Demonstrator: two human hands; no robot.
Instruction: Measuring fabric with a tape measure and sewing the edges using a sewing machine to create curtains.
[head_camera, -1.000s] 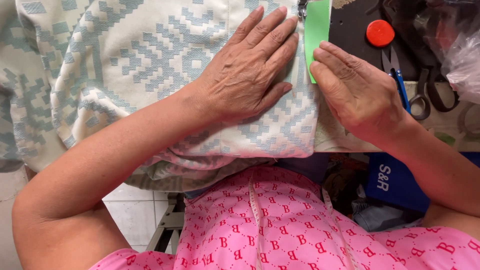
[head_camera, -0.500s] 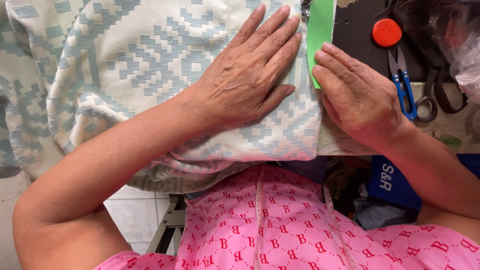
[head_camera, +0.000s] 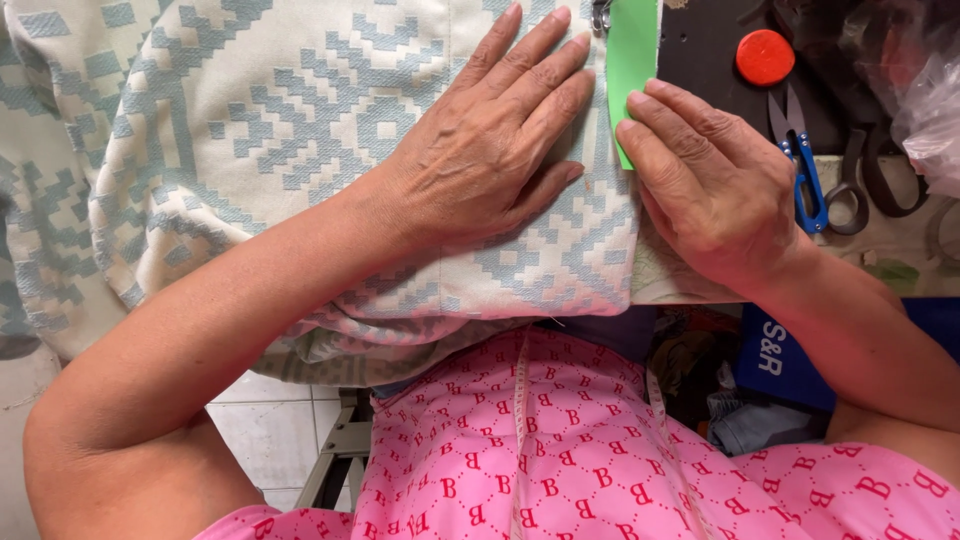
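Now we press the cloth (head_camera: 300, 150) flat under our left hand (head_camera: 480, 150), fingers spread, our right hand (head_camera: 715, 190) open against its edge by the green guide (head_camera: 632, 60) — grasping nothing — so uneven pressure could skew the fabric.

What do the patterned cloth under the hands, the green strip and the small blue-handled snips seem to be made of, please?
The patterned cloth looks like a thick woven textile, matte, with its pale blue geometric pattern woven in and soft folds at the edge. The green strip looks smooth and flat, perhaps plastic or card; I cannot tell which. The snips seem to have glossy blue plastic handles and grey metal blades.
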